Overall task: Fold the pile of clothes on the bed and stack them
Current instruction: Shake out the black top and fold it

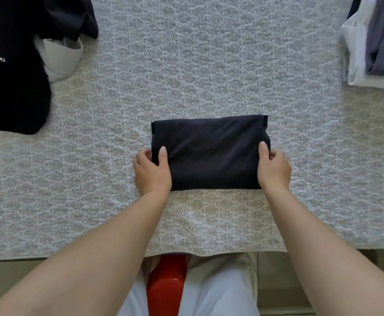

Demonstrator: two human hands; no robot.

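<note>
Nearest the camera: the person's legs in pale trousers point(218, 290), with a red object point(164, 286) between the knees, its kind not discernible; pale flooring point(4, 283) visible to either side below the bed's edge. Next: the near hem of the quilted bedspread point(95, 213), grey-white with a repeating leaf-medallion pattern, a beige cast running along its near and middle bands, surface lightly puckered by the stitching. Two bare forearms reach over this hem toward the middle of the bed. Centre: folded black garment point(211, 153), a compact rectangle lying flat on the bedspread, long side running left to right, small tabs of fabric showing at its two far corners. Left hand point(151, 171) grips the garment's left edge, thumb on top of the cloth, fingers curled around and beneath the edge. Right hand point(274, 169) grips the right edge in mirror fashion, thumb on top, fingers wrapped out of sight. Far left: heap of unfolded black clothes point(11, 65), one piece bearing white lettering too small to read, with a white garment point(61, 58) partly tucked beneath it. Far right corner: stack of folded clothes point(377, 42), a grey piece lying over white pieces, well apart from the black garment
</note>
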